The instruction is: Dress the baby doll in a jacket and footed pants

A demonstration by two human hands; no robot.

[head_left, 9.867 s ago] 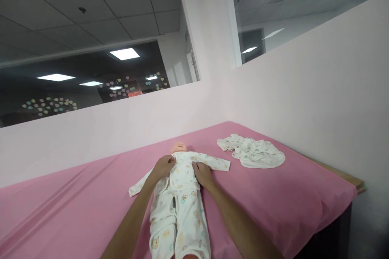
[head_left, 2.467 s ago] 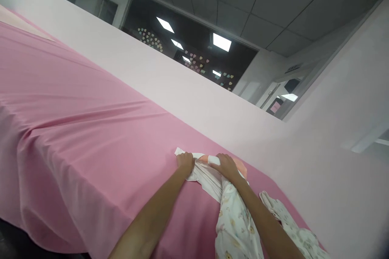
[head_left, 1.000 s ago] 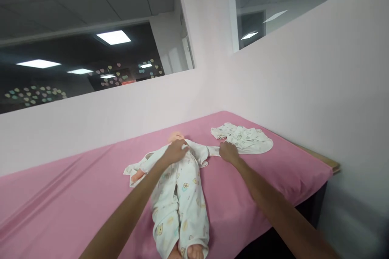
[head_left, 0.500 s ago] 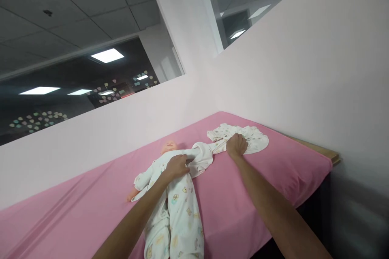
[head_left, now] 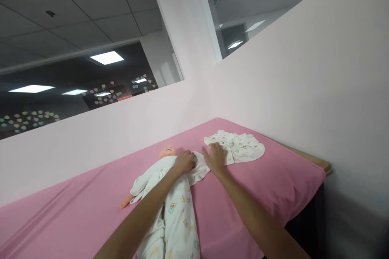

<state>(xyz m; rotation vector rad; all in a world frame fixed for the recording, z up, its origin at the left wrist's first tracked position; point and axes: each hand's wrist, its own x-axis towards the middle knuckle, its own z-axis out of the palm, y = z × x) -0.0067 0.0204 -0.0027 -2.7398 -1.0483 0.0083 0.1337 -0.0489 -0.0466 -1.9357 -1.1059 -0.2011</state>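
Note:
A baby doll (head_left: 168,151) lies on its back on the pink-covered table, in a white top (head_left: 152,172) and white trousers with a bear print (head_left: 179,218). My left hand (head_left: 184,162) is at the doll's chest and shoulder, its fingers curled over white cloth near the sleeve. My right hand (head_left: 216,157) is just to the right, thumb and fingers apart, over the stretch of white cloth (head_left: 199,170) beside the doll. Farther right lies a crumpled white printed garment (head_left: 243,145). What is under my left palm is hidden.
The pink sheet (head_left: 75,210) covers the table up to the white walls (head_left: 288,80), which meet at the far corner. A wooden board edge (head_left: 322,164) shows at the right. Above the walls are glass panes (head_left: 75,28).
My right hand has come left from the crumpled garment toward the doll, and its fist has opened. The left hand has shifted slightly up and right. The view has tilted a little.

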